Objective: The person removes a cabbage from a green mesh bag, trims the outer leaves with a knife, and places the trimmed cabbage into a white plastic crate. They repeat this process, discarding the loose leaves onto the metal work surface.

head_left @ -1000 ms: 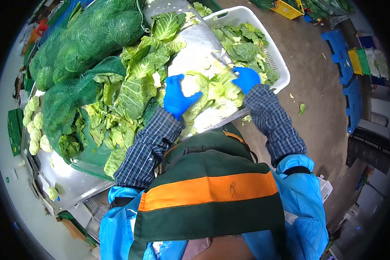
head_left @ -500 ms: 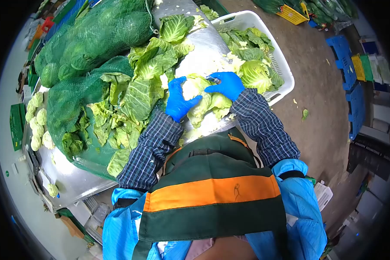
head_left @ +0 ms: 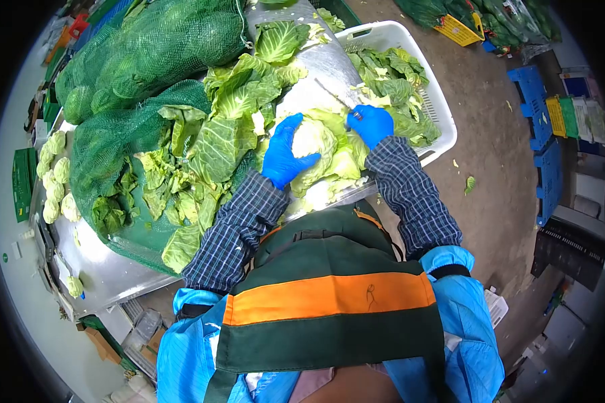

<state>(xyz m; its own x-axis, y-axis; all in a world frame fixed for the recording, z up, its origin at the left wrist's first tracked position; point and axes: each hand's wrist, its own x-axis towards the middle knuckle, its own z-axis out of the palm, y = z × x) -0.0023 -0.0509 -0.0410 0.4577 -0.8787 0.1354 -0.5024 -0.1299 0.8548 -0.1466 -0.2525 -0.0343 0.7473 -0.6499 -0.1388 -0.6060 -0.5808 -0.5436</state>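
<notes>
A pale cabbage head with loosened green outer leaves rests on the metal table in front of me. My left hand, in a blue glove, presses against its left side with thumb and fingers spread apart. In my right hand, also blue-gloved, is a knife, its thin blade pointing up and to the left, clear of the cabbage. Large loose leaves lie left of the cabbage on green netting.
Green net sacks of cabbages fill the back left. Several trimmed heads sit at the far left. A white crate of leaves stands at the right, and blue pallets stand beyond it.
My right hand has moved slightly right, off the cabbage, and the knife blade now shows. The cabbage's round pale top is more exposed. My left hand has shifted slightly right.
</notes>
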